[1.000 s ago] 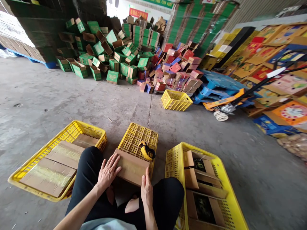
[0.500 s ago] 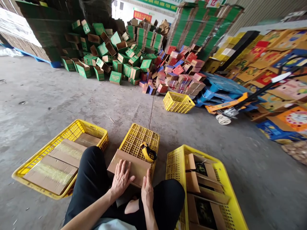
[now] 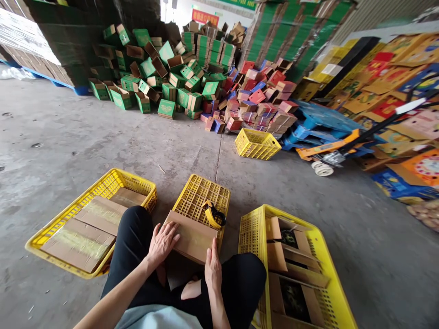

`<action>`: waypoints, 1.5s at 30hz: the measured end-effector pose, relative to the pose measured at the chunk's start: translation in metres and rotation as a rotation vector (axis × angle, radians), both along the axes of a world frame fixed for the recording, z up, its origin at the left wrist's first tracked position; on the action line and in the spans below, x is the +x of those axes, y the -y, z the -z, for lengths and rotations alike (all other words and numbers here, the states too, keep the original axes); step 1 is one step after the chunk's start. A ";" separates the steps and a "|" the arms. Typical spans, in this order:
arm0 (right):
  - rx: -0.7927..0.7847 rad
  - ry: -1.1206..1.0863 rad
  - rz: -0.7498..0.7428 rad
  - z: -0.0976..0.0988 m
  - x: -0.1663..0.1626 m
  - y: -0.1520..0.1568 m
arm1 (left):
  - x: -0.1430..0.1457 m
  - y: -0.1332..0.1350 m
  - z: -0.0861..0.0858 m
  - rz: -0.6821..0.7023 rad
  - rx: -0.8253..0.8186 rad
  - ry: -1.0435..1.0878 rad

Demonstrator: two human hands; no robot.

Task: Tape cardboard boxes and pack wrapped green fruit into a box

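A closed cardboard box [image 3: 194, 238] lies in front of me on an upturned yellow crate [image 3: 197, 194], a strip of tape along its top. My left hand [image 3: 163, 242] rests flat over the box's left end, fingers stretched out. Against the box's right end, my right hand [image 3: 213, 267] stands on edge with straight fingers. Neither hand grasps anything. Just beyond the box, on the crate, lies a yellow tape dispenser [image 3: 213, 214] with a dark part at its right end.
At left, a yellow crate [image 3: 30, 245] holds taped boxes [image 3: 73, 244]. Another yellow crate [image 3: 334, 274] at right holds open-flapped boxes with dark contents. Farther off are a yellow basket [image 3: 257, 145], a pallet jack [image 3: 329, 153] and heaped green cartons [image 3: 166, 108].
My left hand has slid left across the top to the box's left end. My right hand stays by the right end. The view has shifted slightly.
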State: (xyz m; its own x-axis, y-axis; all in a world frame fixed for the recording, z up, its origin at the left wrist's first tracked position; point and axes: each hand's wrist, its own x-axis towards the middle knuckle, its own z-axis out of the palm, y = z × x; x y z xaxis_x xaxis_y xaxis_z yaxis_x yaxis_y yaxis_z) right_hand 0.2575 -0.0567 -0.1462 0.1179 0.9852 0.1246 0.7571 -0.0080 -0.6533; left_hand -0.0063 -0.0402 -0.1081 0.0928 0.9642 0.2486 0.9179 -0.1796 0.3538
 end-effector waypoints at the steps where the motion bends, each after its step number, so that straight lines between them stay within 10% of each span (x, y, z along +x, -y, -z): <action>1: -0.007 0.001 0.006 0.000 0.000 0.000 | -0.006 0.000 0.000 0.003 -0.002 -0.006; 10: 0.134 0.297 0.045 -0.017 -0.013 0.002 | -0.001 0.016 0.007 -0.076 0.019 -0.044; 19: 0.280 0.381 -0.341 -0.041 -0.087 -0.010 | 0.031 0.030 0.016 0.037 0.045 -0.053; 45: 0.216 0.367 -0.220 -0.046 -0.066 -0.014 | 0.018 0.022 0.023 0.027 0.040 -0.018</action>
State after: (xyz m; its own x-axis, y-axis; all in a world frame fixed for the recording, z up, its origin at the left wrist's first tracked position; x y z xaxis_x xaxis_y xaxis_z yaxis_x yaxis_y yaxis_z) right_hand 0.1920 -0.0422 -0.0999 -0.1805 0.9287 0.3241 0.9065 0.2849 -0.3116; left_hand 0.0121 -0.0619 -0.1306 0.1233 0.9506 0.2849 0.9188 -0.2179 0.3292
